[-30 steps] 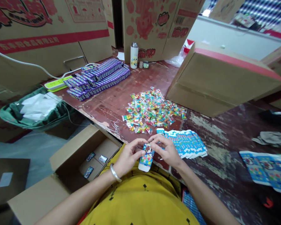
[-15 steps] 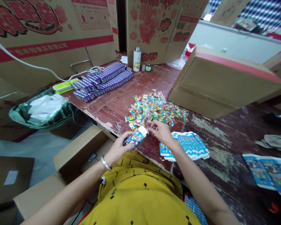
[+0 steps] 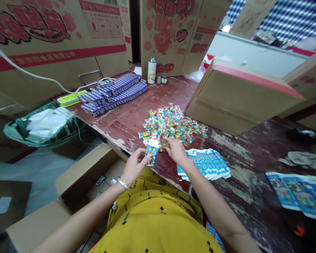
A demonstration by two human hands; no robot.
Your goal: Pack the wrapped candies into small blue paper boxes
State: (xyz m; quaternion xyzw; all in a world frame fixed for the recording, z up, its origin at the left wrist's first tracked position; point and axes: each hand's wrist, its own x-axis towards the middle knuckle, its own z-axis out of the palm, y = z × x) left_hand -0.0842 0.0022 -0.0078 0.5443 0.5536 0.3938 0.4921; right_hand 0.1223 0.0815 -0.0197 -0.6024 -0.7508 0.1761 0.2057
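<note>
Left hand: fingers clamped on a small candy box at the near edge of the desk. Box is blue, multicolour print, white flap open at the top, facing the pile. Right hand just beside it, at the near side of the candy packet pile, clear wraps, mixed colours; can't tell if its fingers are together or on a packet. Flattened blue cartons overlap right of the pile. Desk is red-brown, scratched, worn pale at right. Farther: stacked purple boxes, upright white bottle, big printed cardboard boxes, checked cloth far right.
</note>
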